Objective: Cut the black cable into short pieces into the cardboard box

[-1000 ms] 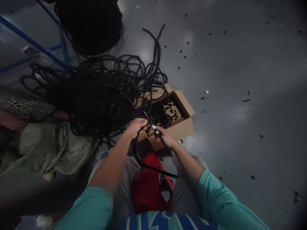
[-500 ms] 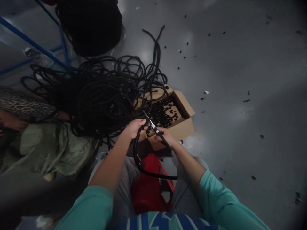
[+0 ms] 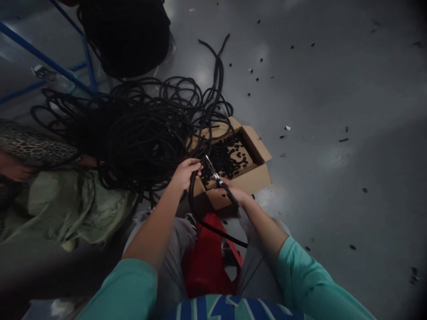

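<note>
My left hand (image 3: 185, 174) is closed, thumb against fingers, around a black cord (image 3: 191, 195) near its end. From there the cord bends down past the box and runs to my right knee. My right hand (image 3: 231, 190) grips scissors (image 3: 218, 179) by their dark handles. The silver blades point up and left, their tips just right of my left fingers; whether they touch the cord is too small to tell. Beneath both hands stands an open cardboard box (image 3: 255, 180) with many short black pieces (image 3: 227, 160) inside.
A tangled heap of black cord (image 3: 143, 129) spreads left of the box. Behind it are a large black bundle (image 3: 125, 38) and a blue metal frame (image 3: 43, 51). A red stool (image 3: 203, 266) is between my legs. Another person's hand (image 3: 16, 166) and green cloth (image 3: 76, 204) are at left.
My left hand has risen slightly and the cord's loop now hangs straighter. The scissors have turned, their tips moving a little right and steeper.
</note>
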The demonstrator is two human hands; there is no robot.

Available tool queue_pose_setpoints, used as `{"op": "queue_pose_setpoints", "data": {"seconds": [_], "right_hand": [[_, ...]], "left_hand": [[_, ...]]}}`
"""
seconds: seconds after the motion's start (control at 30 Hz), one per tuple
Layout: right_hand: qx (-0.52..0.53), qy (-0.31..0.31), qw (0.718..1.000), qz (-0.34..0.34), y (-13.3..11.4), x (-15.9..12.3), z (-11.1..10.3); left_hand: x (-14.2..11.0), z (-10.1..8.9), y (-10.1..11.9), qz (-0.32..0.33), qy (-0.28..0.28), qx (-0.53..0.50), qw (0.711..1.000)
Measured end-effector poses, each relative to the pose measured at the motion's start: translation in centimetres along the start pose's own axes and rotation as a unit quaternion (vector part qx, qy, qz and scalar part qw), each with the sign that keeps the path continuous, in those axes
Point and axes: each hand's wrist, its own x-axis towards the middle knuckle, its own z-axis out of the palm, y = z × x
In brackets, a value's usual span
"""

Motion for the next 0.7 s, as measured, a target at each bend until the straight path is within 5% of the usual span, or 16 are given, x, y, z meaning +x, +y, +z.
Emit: {"op": "queue_pose_setpoints", "data": {"seconds": [0.7], "right_hand": [[-0.01, 0.029, 1.0, -0.001, 0.4, 0.5, 0.9]], "left_hand": [[0.2, 1.4, -2.1, 0.122, 0.031, 0.17, 0.977]]}}
